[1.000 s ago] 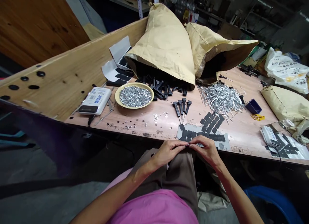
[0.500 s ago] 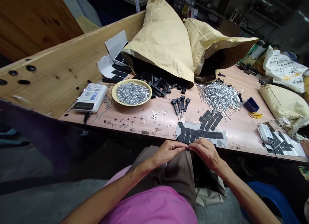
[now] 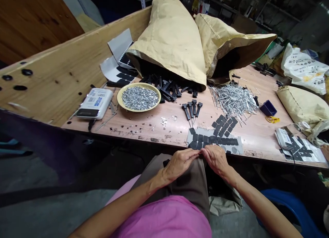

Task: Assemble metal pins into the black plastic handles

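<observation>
My left hand and my right hand meet fingertip to fingertip over my lap, just below the table's front edge. Both are pinched shut on a small dark part between them; I cannot make out what it is. Directly ahead on the table lies a grey backing sheet carrying several black rubber pads. Beyond it stand a few black-handled tools side by side. A yellow dish full of small silver nuts sits to the left, and a heap of thin metal pins to the right.
Two large tan paper sacks lie at the back, black plastic parts spilling from the left one. A white device rests at the far left, a small blue tray at the right. Loose nuts dot the wooden table.
Both hands have stayed pinched together and shifted only slightly lower in view as the head turned a little. Nothing on the table has moved.
</observation>
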Demonstrator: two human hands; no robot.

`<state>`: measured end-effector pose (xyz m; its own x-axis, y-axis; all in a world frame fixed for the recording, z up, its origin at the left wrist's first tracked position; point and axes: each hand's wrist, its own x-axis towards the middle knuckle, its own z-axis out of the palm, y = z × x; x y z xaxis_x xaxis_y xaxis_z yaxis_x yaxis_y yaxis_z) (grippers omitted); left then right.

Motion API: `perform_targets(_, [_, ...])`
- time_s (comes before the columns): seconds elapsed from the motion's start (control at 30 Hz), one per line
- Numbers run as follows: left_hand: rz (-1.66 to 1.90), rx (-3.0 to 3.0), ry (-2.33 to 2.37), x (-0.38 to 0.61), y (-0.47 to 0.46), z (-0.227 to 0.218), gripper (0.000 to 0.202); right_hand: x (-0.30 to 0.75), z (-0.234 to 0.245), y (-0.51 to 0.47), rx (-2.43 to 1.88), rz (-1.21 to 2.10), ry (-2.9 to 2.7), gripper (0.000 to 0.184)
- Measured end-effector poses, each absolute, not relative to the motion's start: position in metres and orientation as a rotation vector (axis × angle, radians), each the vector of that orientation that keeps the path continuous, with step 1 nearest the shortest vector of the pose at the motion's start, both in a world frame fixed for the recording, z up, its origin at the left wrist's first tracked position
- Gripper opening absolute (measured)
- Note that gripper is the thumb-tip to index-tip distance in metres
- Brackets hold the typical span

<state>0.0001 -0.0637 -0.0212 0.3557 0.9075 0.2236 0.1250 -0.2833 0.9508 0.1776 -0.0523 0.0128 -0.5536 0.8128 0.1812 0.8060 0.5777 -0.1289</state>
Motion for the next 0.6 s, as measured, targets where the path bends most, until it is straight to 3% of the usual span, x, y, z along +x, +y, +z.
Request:
perform_targets(0.1, [1.029,1.558,1.009,0.001,-0.06,-0.018,0.022,0.178,0.02,-0.049,-1.547,0.256,-2.513,0.05])
perform_targets(0.27, [0.977,1.499,1.048,-0.001,-0.057,-0.014,0.02,0.179,0.028,-0.044,-1.271,0.227,-2.599,0.039])
perform_targets(0.37, [1.012,1.544,1.042,0.001,-0.06,-0.016,0.019,0.175,0.023,-0.044,-1.271,0.202,-2.607,0.05])
perform_targets(0.47, [1.07,1.567,1.028,0.004,-0.063,-0.017,0.017,0.171,0.018,-0.044,-1.478,0.527,-2.438,0.063])
perform_targets(0.6, [1.045,1.23,1.032,0.01,-0.062,-0.013,0.019,0.171,0.018,-0.05,-1.761,0.856,-2.028,0.062])
